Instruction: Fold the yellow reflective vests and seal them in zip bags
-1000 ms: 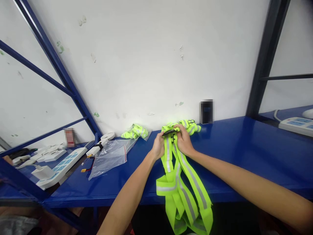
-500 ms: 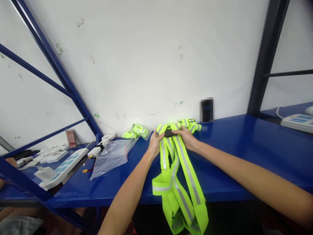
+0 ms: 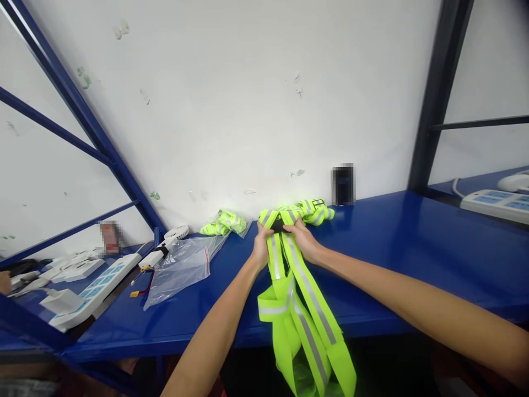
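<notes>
A neon yellow-green reflective strap harness (image 3: 316,300) with silver stripes hangs from both hands, its loops draping over the table's front edge. At its upper part is a black buckle (image 3: 279,225) between the hands. My left hand (image 3: 262,245) pinches the straps at the buckle's left side, thumb on top. My right hand (image 3: 303,238) grips the strap at the buckle's right side. Behind the hands, another bundle of the same yellow straps (image 3: 317,212) lies near the wall. The fingertips under the straps are hidden.
On the blue table (image 3: 388,248) are a bagged yellow bundle (image 3: 225,221), clear plastic bags (image 3: 179,270), a white fan (image 3: 177,231) and a wired connector (image 3: 138,292). A black box (image 3: 343,186) stands by the wall. Power strips lie left (image 3: 97,289) and right (image 3: 498,203).
The view has shifted slightly, so the table items appear further left. Both hands still hold the straps at the buckle, which is now more covered by the fingers. The hanging loops have swung slightly.
</notes>
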A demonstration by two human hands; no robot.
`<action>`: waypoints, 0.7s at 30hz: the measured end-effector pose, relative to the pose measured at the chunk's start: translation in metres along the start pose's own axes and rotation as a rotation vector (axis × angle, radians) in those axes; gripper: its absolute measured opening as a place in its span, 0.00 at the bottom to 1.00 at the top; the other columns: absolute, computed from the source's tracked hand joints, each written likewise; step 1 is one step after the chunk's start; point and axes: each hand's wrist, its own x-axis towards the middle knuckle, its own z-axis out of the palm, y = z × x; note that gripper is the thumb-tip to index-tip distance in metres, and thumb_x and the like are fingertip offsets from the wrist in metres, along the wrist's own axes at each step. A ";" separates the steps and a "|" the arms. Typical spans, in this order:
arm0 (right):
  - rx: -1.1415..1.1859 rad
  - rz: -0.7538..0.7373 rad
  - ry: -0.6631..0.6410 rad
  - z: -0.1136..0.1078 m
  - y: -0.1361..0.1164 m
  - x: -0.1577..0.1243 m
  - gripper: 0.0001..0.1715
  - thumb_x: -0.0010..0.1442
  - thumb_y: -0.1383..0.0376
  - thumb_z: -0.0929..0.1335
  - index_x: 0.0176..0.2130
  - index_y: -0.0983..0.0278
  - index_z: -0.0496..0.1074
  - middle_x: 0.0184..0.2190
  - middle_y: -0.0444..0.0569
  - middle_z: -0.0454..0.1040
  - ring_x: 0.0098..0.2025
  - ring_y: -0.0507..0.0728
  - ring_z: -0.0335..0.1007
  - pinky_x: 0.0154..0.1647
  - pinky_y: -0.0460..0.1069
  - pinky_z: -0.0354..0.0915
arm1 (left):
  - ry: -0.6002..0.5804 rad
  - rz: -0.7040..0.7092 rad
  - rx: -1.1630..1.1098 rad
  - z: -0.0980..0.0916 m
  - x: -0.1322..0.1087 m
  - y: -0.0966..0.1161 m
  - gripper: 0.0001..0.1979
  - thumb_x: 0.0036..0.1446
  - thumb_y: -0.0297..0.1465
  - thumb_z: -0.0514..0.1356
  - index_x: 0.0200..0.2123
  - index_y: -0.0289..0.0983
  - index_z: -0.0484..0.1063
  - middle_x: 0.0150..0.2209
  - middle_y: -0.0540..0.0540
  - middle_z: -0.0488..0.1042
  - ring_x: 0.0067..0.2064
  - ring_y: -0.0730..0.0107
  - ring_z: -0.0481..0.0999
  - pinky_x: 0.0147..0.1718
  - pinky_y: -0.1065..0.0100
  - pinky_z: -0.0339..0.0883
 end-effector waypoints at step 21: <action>-0.419 -0.391 0.014 -0.018 -0.030 0.010 0.13 0.54 0.62 0.70 0.39 0.58 0.63 0.34 0.43 0.67 0.39 0.57 0.66 0.41 0.52 0.65 | 0.133 0.270 0.975 -0.003 -0.005 0.029 0.23 0.48 0.34 0.65 0.49 0.37 0.70 0.40 0.39 0.78 0.46 0.48 0.76 0.45 0.57 0.66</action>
